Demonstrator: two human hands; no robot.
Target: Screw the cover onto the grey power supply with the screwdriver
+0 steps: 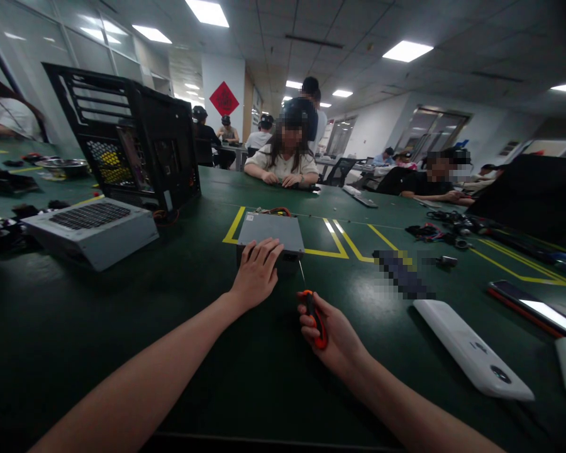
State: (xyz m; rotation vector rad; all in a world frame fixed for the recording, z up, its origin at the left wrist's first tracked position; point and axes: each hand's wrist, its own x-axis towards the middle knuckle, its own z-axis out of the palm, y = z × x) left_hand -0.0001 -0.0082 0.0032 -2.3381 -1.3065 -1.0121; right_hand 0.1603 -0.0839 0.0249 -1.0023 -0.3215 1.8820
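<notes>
A grey computer power supply (pixel 276 229) lies on the green table (pixel 207 390), with coloured cables at its far side. My left hand (pixel 257 274) rests on its near edge, fingers stretched over the top face and holding nothing. In my right hand (pixel 327 324) is a screwdriver (pixel 317 321) with an orange and black handle, the fingers wrapped round it. Its thin metal shaft points up and away, with the tip close to the near right corner of the power supply. Whether the tip touches the case I cannot tell.
To the left stand a black computer case (pixel 163 151) and a second grey power supply (pixel 94 229). A white device (pixel 471 349) and a phone (pixel 538 308) lie at right. Several cables (pixel 424 233) lie beyond. A person (pixel 285 154) sits across the table.
</notes>
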